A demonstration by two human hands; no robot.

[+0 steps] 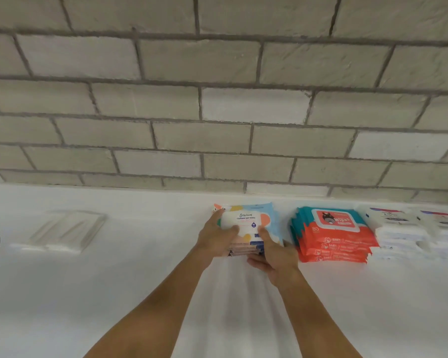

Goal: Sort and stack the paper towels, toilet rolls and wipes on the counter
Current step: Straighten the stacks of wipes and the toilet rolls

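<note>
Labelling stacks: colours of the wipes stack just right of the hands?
Flat plastic wipes packs: teal above, red-orange below. Head view.

A single wide-angle camera, worn on the head, faces forward and down at a white counter (88, 293) at close range. The brick wall (217, 99) behind it fills the upper half of the view. Both forearms enter at the bottom edge, and the left hand (215, 240) and right hand (274, 254) grip the stack of wipes (246, 223) near centre.
</note>
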